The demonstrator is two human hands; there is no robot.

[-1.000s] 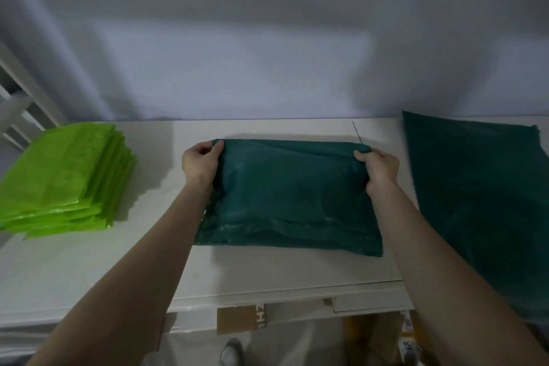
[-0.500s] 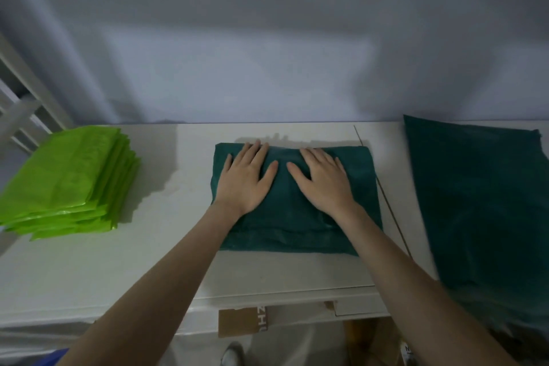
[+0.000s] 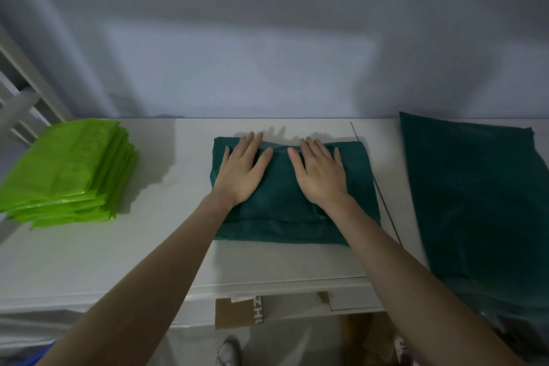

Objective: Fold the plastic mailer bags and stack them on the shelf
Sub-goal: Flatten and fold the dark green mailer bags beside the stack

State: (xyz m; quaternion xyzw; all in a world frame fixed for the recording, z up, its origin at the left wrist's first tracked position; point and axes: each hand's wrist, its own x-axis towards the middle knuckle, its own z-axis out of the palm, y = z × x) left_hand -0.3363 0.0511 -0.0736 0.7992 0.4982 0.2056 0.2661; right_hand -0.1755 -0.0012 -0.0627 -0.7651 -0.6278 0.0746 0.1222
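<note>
A folded dark green mailer bag [image 3: 282, 205] lies flat in the middle of the white shelf top [image 3: 89, 252]. My left hand [image 3: 242, 171] presses on its left half with straight, spread fingers. My right hand [image 3: 322, 172] presses the right half the same way, fingertips near the bag's far edge. A pile of unfolded dark green mailer bags [image 3: 481, 202] lies at the right. At the left sits a stack of folded bright green mailer bags [image 3: 68, 172].
A grey wall rises right behind the shelf top. White shelf rails [image 3: 20, 98] stand at the far left. A cardboard box [image 3: 237, 312] and a shoe [image 3: 228, 350] show below the front edge. A thin seam [image 3: 377, 187] runs across the top between the dark green bags.
A second ago both hands pinched the bag's far corners; they then laid the fold down and now press flat on it, having slid slightly toward the far edge.
</note>
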